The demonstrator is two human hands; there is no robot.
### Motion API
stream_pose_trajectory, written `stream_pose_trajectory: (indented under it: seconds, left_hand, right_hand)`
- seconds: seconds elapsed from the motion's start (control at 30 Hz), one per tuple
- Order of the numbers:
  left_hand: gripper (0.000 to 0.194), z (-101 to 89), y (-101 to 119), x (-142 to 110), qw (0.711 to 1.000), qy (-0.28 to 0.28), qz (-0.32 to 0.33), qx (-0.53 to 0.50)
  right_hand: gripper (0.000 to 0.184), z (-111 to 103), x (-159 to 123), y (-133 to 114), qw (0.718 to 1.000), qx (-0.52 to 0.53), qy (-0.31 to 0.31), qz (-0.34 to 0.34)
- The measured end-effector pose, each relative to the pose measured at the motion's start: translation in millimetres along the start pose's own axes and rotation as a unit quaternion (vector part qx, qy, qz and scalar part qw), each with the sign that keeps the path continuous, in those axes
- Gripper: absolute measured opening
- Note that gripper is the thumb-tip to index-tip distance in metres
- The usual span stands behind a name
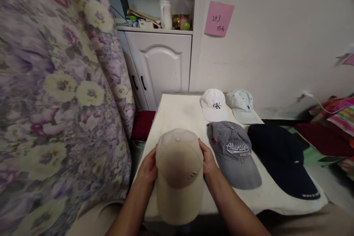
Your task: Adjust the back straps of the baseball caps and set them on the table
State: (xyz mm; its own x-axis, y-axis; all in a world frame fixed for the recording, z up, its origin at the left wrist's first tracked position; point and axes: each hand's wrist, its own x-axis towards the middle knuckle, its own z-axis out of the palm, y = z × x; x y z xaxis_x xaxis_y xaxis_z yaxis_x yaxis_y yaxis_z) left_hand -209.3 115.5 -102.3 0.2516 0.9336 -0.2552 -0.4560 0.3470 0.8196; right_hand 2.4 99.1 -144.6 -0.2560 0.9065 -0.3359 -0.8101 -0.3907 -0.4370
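A beige baseball cap rests on the near left part of a small white table, brim toward me. My left hand grips its left side and my right hand grips its right side, fingers wrapped on the crown. To the right lie a grey cap with "Always" lettering and a dark navy cap. Farther back sit a white cap with a "CK" logo and a pale cap.
A floral mattress or quilt leans up along the left. A white cabinet with cluttered items on top stands behind the table. A pink note is stuck on the wall. Colourful bedding lies at the right.
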Motion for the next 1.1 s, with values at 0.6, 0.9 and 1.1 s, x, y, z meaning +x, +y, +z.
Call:
stream_pose_trajectory:
  seconds: [0.6,0.9,1.1]
  left_hand:
    - [0.013,19.5,10,-12,0.984,0.083,0.076,0.135]
    - [0.027,9.9,7,-25,0.996,0.08,0.033,0.031]
    - [0.02,5.7,-5,5,0.995,0.091,-0.03,-0.025]
  right_hand:
    - [0.04,-2,-20,2,0.996,-0.056,-0.003,-0.073]
    - [0.044,-23,-83,31,0.947,-0.233,0.076,-0.209]
    - [0.038,-33,-142,41,0.898,-0.352,0.135,-0.225]
